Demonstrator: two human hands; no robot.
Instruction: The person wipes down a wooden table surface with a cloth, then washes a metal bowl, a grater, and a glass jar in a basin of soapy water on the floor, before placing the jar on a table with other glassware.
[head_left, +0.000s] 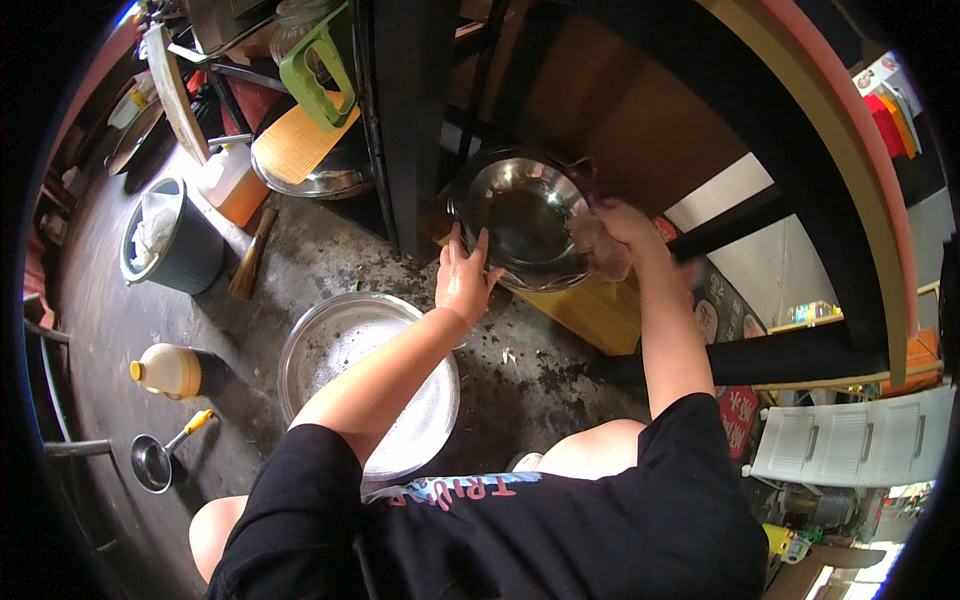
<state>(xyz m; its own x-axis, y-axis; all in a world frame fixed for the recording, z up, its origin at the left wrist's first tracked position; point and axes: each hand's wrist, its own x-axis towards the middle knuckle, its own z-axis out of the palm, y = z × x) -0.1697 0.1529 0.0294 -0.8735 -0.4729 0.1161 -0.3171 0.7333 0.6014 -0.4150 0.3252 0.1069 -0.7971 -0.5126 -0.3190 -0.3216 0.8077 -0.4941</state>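
Observation:
A shiny metal basin (525, 251) rests on a low yellowish wooden block or box (581, 311) beneath a dark frame. More than one rim line shows at its near edge, so I cannot tell whether basins are stacked there. My left hand (461, 285), wet on its back, holds the basin's near left rim with fingers spread. At the right rim, my right hand (630, 229) grips a bunched, brownish translucent scrubbing cloth (600, 244); its fingers are partly hidden. Below my left forearm, a wide metal basin (296, 337) on the floor contains white suds.
A grey bucket (184, 259), hand brush (253, 259), capped jug (169, 371) and ladle (152, 463) stand or lie on the left floor. A green-handled orange strainer (307, 142) is at upper left. Black frame bars (787, 364) and a white drawer unit (847, 439) are at right.

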